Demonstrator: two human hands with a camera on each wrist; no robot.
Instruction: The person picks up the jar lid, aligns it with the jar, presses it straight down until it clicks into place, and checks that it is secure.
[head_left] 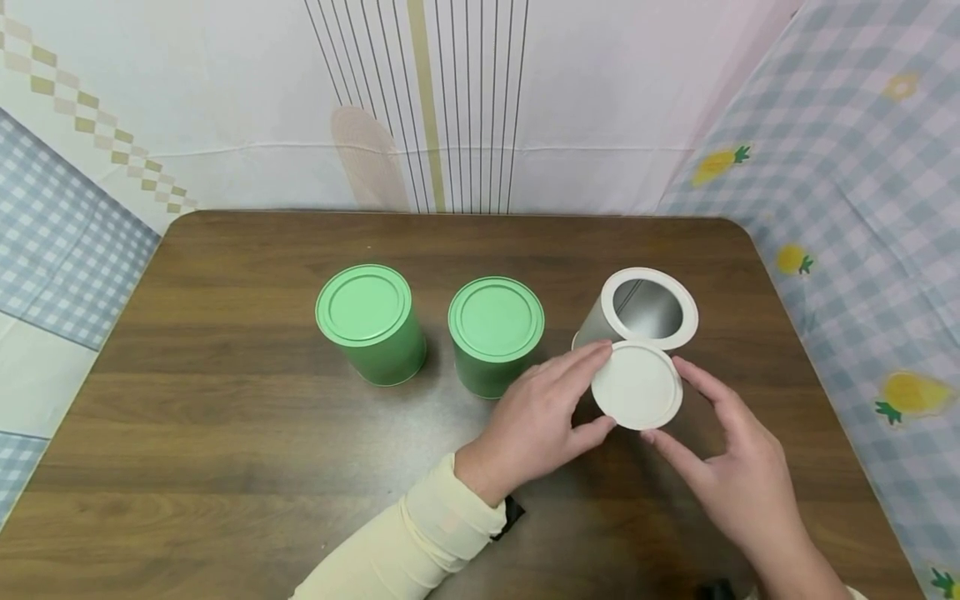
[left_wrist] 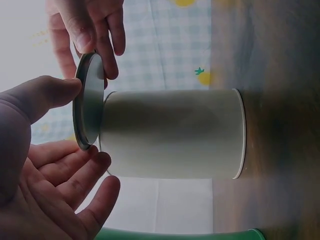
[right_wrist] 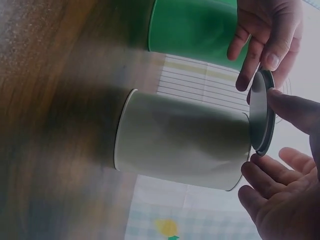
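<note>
A round white lid [head_left: 637, 386] is held between both hands, just in front of the mouth of a white can [head_left: 588, 325]. My left hand [head_left: 536, 417] pinches the lid's left edge with thumb and fingertips. On the opposite edge, my right hand [head_left: 738, 467] grips it the same way. The can stands upright with its top uncovered, showing a shiny metal inside. In the left wrist view the lid [left_wrist: 90, 100] is seen nearly edge-on, right by the rim of the can [left_wrist: 172, 135]. The right wrist view shows the lid's metallic underside facing the can [right_wrist: 182, 140].
Two green cans with green lids stand to the left, one can [head_left: 495, 325] close beside my left hand and the other can [head_left: 367, 317] farther left. All stand on a brown wooden table [head_left: 225, 433]. Patterned cloths [head_left: 600, 100] hang behind and at the sides.
</note>
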